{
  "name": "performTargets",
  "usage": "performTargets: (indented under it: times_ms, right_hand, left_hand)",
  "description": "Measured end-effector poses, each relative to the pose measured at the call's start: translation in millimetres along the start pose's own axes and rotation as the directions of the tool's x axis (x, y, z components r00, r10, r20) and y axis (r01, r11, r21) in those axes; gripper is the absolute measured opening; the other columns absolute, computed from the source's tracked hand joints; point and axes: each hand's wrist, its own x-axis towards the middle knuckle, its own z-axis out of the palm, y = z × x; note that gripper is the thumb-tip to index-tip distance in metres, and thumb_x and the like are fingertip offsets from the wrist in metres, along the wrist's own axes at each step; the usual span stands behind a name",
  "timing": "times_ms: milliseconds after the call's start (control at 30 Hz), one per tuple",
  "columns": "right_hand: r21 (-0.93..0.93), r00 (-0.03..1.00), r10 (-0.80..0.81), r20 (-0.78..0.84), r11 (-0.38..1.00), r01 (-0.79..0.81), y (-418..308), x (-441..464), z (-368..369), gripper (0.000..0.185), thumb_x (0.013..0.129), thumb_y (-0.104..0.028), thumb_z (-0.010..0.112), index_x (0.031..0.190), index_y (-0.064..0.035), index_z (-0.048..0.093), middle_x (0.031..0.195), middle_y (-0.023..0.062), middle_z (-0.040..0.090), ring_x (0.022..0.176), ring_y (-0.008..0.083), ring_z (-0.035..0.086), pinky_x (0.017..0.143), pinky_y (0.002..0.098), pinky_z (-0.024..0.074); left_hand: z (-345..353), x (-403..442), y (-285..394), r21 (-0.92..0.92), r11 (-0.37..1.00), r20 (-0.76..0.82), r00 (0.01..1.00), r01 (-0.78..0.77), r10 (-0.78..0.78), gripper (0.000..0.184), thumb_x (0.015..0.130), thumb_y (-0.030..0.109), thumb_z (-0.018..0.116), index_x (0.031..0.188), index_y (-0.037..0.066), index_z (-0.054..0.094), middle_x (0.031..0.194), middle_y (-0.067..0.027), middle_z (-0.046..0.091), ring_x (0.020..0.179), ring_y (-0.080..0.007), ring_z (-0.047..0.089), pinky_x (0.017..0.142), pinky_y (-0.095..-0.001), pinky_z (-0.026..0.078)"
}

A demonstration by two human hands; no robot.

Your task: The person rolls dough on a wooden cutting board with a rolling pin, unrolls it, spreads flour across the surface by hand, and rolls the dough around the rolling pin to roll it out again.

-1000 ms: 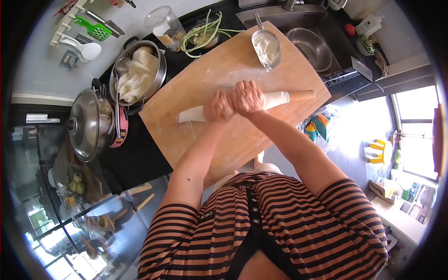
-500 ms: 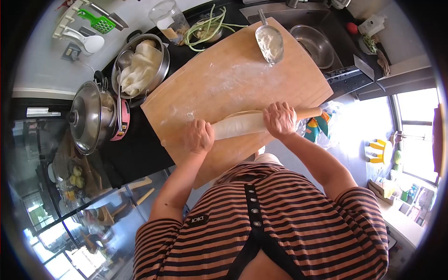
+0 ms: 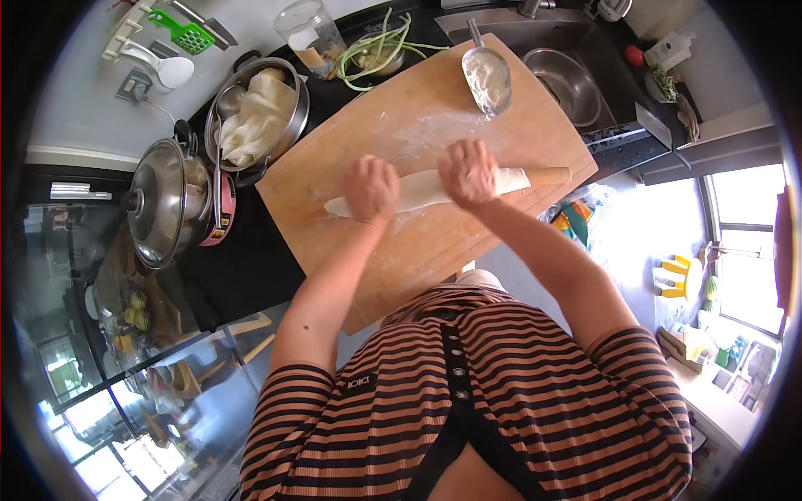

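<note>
A sheet of white dough (image 3: 422, 190) is wound around a wooden rolling pin (image 3: 549, 175), whose bare end sticks out on the right. The roll lies slantwise across a floured wooden board (image 3: 309, 179). My left hand (image 3: 373, 189), slightly blurred, is closed over the roll's left part, with some dough showing beyond it. Farther right, my right hand (image 3: 469, 174) curls over the dough-wrapped pin, knuckles up. A metal scoop (image 3: 486, 81) holding flour rests on the board's far edge.
To the left are a lidded steel pot (image 3: 170, 204) and an open pot (image 3: 257, 117) with a pale cloth and a ladle. Long green beans (image 3: 386, 52) lie over a bowl behind the board, beside a clear jar (image 3: 309, 33). A sink with a metal basin (image 3: 566, 88) is at back right.
Both hands have moved away from my body with the rolling pin, toward the board's middle. They are closer together, and more wrapped dough shows outside each hand.
</note>
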Motion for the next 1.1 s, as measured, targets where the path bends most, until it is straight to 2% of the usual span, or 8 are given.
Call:
performTargets:
  times_ms: [67,100,333,467,567,867,1033,1100]
  right_hand:
    - [-0.059,0.988,-0.011,0.151,0.998,0.020,-12.7,-23.8,14.6,0.023,0.082,-0.028,0.054,0.087,-0.0055,0.057,0.090,0.0126,0.057,0.090,0.0312,0.052,0.070,0.0428,0.0424]
    - [-0.052,0.996,-0.078,0.042,0.995,0.080,-17.4,-26.3,9.7,0.019,0.082,-0.025,0.054,0.083,-0.0059,0.056,0.086,0.0109,0.058,0.085,0.0294,0.054,0.069,0.0404,0.0429]
    - [-0.007,0.993,0.052,0.108,0.999,-0.051,-3.8,18.8,37.3,0.023,0.081,-0.030,0.053,0.079,-0.0068,0.057,0.082,0.0090,0.058,0.086,0.0288,0.055,0.074,0.0422,0.0449]
    - [-0.123,0.991,0.085,-0.099,0.988,-0.097,29.2,11.8,26.7,0.030,0.084,-0.034,0.052,0.081,-0.0049,0.058,0.087,0.0114,0.061,0.091,0.0314,0.054,0.078,0.0468,0.0433]
    - [-0.123,0.980,0.121,0.159,0.987,-0.102,53.9,-5.6,-3.3,0.030,0.085,-0.034,0.052,0.081,-0.0050,0.058,0.084,0.0117,0.060,0.091,0.0317,0.054,0.076,0.0468,0.0423]
    - [-0.110,0.971,0.069,0.230,0.993,-0.045,24.8,-65.0,-50.0,0.024,0.083,-0.028,0.054,0.077,-0.0055,0.056,0.080,0.0122,0.057,0.085,0.0306,0.054,0.067,0.0438,0.0430]
    - [-0.065,0.950,0.164,0.266,0.986,-0.152,34.3,-26.8,-23.8,0.025,0.084,-0.030,0.054,0.081,-0.0061,0.058,0.085,0.0129,0.058,0.088,0.0324,0.053,0.074,0.0447,0.0421]
    - [-0.124,0.957,0.182,0.226,0.980,-0.157,42.8,-1.8,-11.7,0.026,0.085,-0.032,0.053,0.084,-0.0063,0.059,0.088,0.0129,0.058,0.090,0.0328,0.053,0.078,0.0451,0.0409]
  left_hand:
    - [8.8,-15.9,30.7,0.067,0.990,0.063,0.990,-0.127,0.123,0.018,0.084,0.022,0.053,0.072,0.010,0.058,0.089,-0.0065,0.060,0.080,-0.0269,0.056,0.077,-0.0402,0.043]
    - [12.2,-18.9,33.6,0.035,0.995,0.067,0.993,-0.096,0.094,0.018,0.084,0.023,0.053,0.072,0.010,0.058,0.088,-0.0067,0.060,0.080,-0.0272,0.056,0.076,-0.0403,0.043]
    - [34.0,10.1,26.6,0.012,0.979,0.230,0.953,0.202,-0.199,0.019,0.084,0.024,0.053,0.074,0.009,0.059,0.082,-0.0097,0.061,0.076,-0.0323,0.059,0.066,-0.0426,0.049]
    - [19.3,6.4,-16.2,0.034,0.979,0.150,0.967,0.202,-0.205,0.024,0.085,0.027,0.050,0.074,0.008,0.060,0.081,-0.0114,0.061,0.074,-0.0328,0.060,0.063,-0.0443,0.049]
    - [-1.3,-14.0,-48.9,0.177,0.968,0.225,0.950,0.180,-0.218,0.027,0.085,0.028,0.049,0.071,0.007,0.060,0.079,-0.0128,0.061,0.074,-0.0339,0.060,0.064,-0.0449,0.048]
    - [-51.8,-74.6,-26.3,0.077,0.993,0.331,0.937,0.089,-0.110,0.023,0.081,0.025,0.053,0.069,0.006,0.054,0.079,-0.0123,0.057,0.071,-0.0339,0.057,0.062,-0.0453,0.047]
    - [-34.4,-42.0,-35.2,-0.056,0.990,0.323,0.940,0.133,-0.108,0.020,0.080,0.023,0.054,0.071,0.006,0.054,0.080,-0.0125,0.056,0.074,-0.0326,0.057,0.061,-0.0421,0.046]
    - [-16.4,-14.0,-46.2,0.066,0.993,0.303,0.946,0.102,-0.118,0.019,0.080,0.023,0.054,0.072,0.006,0.054,0.082,-0.0115,0.057,0.076,-0.0318,0.057,0.064,-0.0421,0.046]
